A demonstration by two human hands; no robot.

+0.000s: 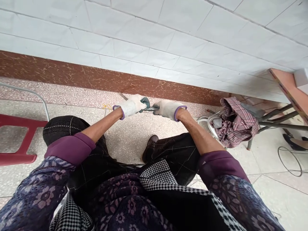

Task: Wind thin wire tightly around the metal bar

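Both hands wear whitish knit gloves with purple cuffs, and dark coating shows on the fingers. My left hand (134, 104) is closed around one end of a thin grey metal piece with a ridged, thread-like or coiled surface (150, 109). My right hand (166, 108) grips its other end, fingers wrapped and pointing toward the left hand. Only a short stretch of the piece shows between the gloves; the gloves cover the rest. A thin rod end (123, 96) sticks out beyond the left glove; whether it belongs to the same piece I cannot tell.
A tiled wall (134, 35) with a brown marbled base (144, 82) runs just beyond the hands. A red chair (29, 138) stands left. On the right are a bundled checked cloth (237, 123), a wooden table (288, 88), a wire loop (288, 160) and a person's shoe (295, 141).
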